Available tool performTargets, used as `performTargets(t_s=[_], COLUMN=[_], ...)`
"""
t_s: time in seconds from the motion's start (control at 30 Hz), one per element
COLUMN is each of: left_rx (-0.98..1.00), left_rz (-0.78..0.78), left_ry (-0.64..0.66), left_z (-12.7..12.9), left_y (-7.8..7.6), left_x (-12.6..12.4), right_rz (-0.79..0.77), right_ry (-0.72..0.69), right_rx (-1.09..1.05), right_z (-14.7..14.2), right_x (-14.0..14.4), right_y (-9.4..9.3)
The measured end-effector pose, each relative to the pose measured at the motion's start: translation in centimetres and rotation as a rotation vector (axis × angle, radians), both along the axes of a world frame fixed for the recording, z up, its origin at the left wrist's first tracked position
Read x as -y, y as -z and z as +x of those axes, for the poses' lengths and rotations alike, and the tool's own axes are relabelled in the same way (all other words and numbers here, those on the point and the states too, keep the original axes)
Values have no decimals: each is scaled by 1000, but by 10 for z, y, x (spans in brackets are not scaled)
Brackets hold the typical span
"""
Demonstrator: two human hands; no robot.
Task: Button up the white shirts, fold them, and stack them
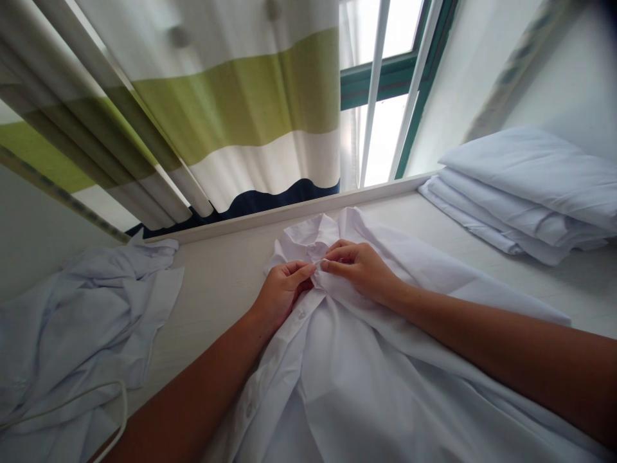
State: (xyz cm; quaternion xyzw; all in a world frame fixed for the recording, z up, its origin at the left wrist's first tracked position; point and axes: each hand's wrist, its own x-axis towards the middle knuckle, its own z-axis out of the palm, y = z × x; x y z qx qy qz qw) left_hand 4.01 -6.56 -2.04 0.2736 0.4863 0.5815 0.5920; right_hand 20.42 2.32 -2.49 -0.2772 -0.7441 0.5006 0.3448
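Shirt position: the white shirt (366, 360) lies flat, front up, on the white desk (216, 283), collar toward the window (385, 128) and hem toward the person, so the button strip runs straight out from the body and both hands meet on it.
Left hand: the left hand (282, 292) pinches the shirt's front edge just below the collar, thumb and forefinger pressed together on the cloth; the grip appears to hold that edge steady.
Right hand: the right hand (359, 267) pinches the facing edge, fingertips touching those of the left hand, which brings the two edges together at one spot.
Button strip: a row of buttons (301, 314) runs from the hands toward the person along the left forearm.
Beside the shirt: a crumpled pale shirt (87, 315) lies to its left, a white cord (116, 399) across it; a stack of folded white cloth (525, 193) sits to its right; a striped curtain (231, 109) hangs beyond the collar.
Hidden: the fingertips cover the pinched spot, so a button or hole there cannot be made out.
Cut off: the hem, the sleeve ends and the cord's ends leave the frame.
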Motion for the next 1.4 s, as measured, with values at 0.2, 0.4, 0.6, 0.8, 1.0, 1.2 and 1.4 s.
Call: performTargets(t_s=[0.2, 0.4, 0.6, 0.8, 1.0, 1.2, 1.4], left_rx=[-22, -57, -163, -360, -542, -470, -498], left_rz=[12, 18, 38, 73, 140, 119, 155], left_ry=[4, 38, 43, 42, 64, 16, 16], left_z=[0, -2, -5, -6, 0, -1, -1], left_y=[1, 2, 8, 7, 0, 5, 6], left_x=[0, 0, -2, 0, 3, 3, 3], right_rz=[-9, -20, 25, 58, 73, 45, -20], right_ry=[9, 23, 26, 82, 71, 71, 102], right_rx=[3, 25, 20, 50, 61, 70, 86], right_z=[0, -1, 0, 0, -1, -1, -2], right_x=[1, 2, 7, 10, 10, 9, 10], right_y=[-1, -1, -3, -4, -3, -4, -7])
